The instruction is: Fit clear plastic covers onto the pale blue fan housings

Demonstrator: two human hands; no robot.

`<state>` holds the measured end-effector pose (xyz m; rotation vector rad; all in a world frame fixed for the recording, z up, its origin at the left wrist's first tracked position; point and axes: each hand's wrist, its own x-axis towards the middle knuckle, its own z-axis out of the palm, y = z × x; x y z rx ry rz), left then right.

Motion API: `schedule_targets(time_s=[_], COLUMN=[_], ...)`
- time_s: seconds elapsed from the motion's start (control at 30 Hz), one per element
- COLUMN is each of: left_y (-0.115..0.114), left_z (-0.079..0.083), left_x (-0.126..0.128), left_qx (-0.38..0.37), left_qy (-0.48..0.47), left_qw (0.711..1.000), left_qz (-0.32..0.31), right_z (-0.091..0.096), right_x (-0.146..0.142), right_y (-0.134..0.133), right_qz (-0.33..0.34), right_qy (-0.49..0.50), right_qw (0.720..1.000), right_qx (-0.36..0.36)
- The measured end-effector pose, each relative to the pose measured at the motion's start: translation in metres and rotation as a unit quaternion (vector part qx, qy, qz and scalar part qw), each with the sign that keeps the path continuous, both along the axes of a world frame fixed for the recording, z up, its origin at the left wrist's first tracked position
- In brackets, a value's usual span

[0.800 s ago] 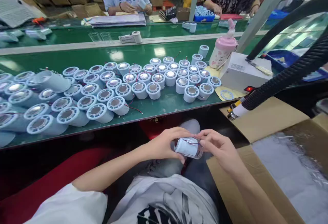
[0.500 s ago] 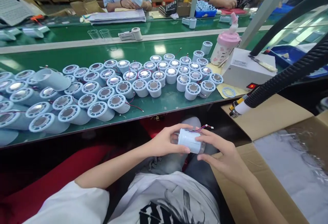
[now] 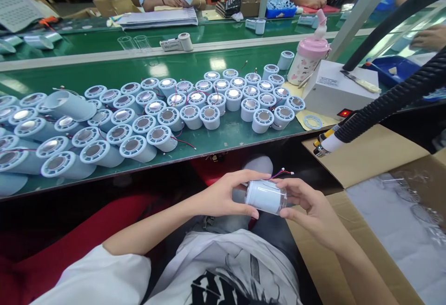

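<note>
Above my lap, a light blue plastic cylinder point(image 3: 263, 196) lies on its side between my two hands. A clear plastic sleeve point(image 3: 283, 199) surrounds it and sticks out past its right end. Thin red and purple wires point(image 3: 280, 172) with small white plugs rise behind the cylinder. My left hand point(image 3: 234, 195) grips the cylinder's left end, thumb below and fingers over the top. My right hand point(image 3: 306, 205) has its thumb and fingertips around the sleeve's right end; some of its fingers are partly hidden.
Many similar blue cylinders point(image 3: 169, 116) stand or lean on the green table point(image 3: 223, 143). A white box point(image 3: 336, 89) with a red-lit switch stands right, near a pink-lidded cup point(image 3: 308, 58). A black hose point(image 3: 376, 109) hangs over an open carton point(image 3: 327, 226). Co-workers sit across the table.
The cylinder has shifted slightly right and down. More of the clear sleeve shows past its right end. My right fingers have moved right, off the blue surface to the sleeve's end.
</note>
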<state>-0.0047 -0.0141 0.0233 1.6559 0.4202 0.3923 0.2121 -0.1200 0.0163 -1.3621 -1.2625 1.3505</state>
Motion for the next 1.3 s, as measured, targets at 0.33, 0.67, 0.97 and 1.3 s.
schedule_targets(time_s=[0.33,0.67,0.97,1.3], left_y=[0.001,0.000,0.000,-0.003], left_z=[0.005,0.003,0.000,-0.002], left_x=[-0.001,-0.001,-0.002,-0.002], left_qx=[0.026,0.029,0.028,0.011], left_qy=[-0.002,-0.015,-0.040,-0.053], left_qw=[1.000,0.999,0.999,0.998], left_qz=[-0.010,-0.015,-0.021,-0.010], right_z=[0.004,-0.008,-0.008,-0.003], right_x=[-0.002,-0.006,-0.018,-0.020], right_y=[0.007,0.007,0.009,0.011], right_qz=[-0.008,-0.039,-0.046,-0.013], right_qy=[0.128,0.180,0.227,0.308], right_qw=[0.989,0.972,0.948,0.893], right_qx=[-0.078,-0.143,-0.217,-0.328])
